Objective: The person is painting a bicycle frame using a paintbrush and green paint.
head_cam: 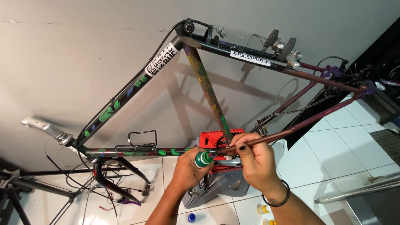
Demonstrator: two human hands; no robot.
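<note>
White floor tiles [362, 137] lie nearest the camera, and on them, between the two forearms, sit a small blue-capped bottle [191, 217] and a pair of little yellow bottles [263, 208].

Above these, the left hand [187, 168] is closed in a full fist around the green handle of a tool [204, 158], its butt end showing between thumb and fingers. The tool's shaft points into the bottom bracket area of the bicycle frame [125, 95], where a silver crank piece [228, 162] lies just under the knuckles.

The right hand [254, 160], with a black band [280, 200] at the wrist and dark-painted nails, is curled over the same spot. Its thumb and fingers pinch in narrowly at the junction of the tubes, touching the frame beside a toothed chainring [216, 145]; exactly what the fingertips hold there is hidden.

Just behind the hands stand a red perforated box [209, 138] and a grey stand [225, 185].

The frame is upside down, with dark paint marked by green and blue blobs. An empty wire bottle cage [141, 139] hangs on the down tube, a silver stem [46, 127] juts out at the left, and the black fork [108, 179] with loose cables [75, 171] drops toward the floor.

A chain [300, 106] runs along the purplish rear stays to the right, and a brake caliper [281, 45] sits on the highest tube. Farthest off is the pale grey wall [83, 41], carrying the frame's shadow.
</note>
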